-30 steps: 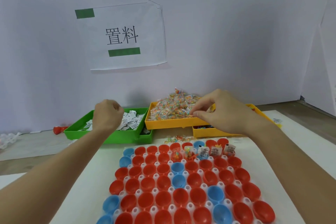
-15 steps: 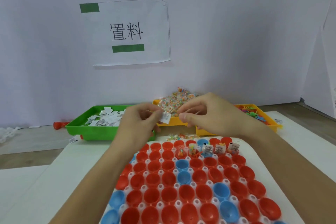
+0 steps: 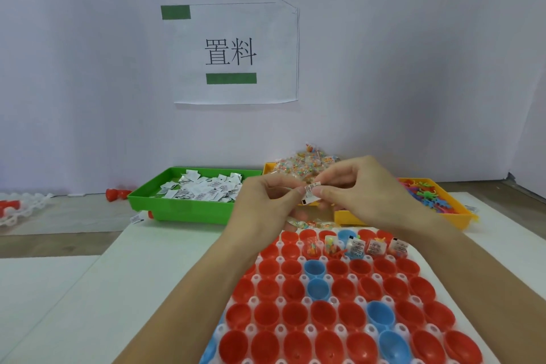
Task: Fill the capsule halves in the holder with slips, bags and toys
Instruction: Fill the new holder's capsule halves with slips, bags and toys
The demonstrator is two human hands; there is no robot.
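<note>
My left hand (image 3: 266, 204) and my right hand (image 3: 363, 189) meet above the far edge of the white holder (image 3: 251, 328), and both pinch one small printed paper slip (image 3: 310, 193) between thumb and fingers. Something small and colourful shows behind the slip in my right fingers, too hidden to name. The holder carries rows of red and blue capsule halves (image 3: 295, 315). Several halves in its far row (image 3: 356, 247) hold slips, bags and toys; the nearer rows look empty.
A green tray of paper slips (image 3: 177, 204) stands at the back left. Behind my hands sits a yellow tray heaped with small candy bags (image 3: 304, 162). A second yellow tray with colourful toys (image 3: 428, 195) stands at the right. Red capsule pieces (image 3: 116, 194) lie further left.
My left hand came from the green tray with a slip to the middle. My right hand left the bag tray and now pinches the same slip. The camera turned left.
</note>
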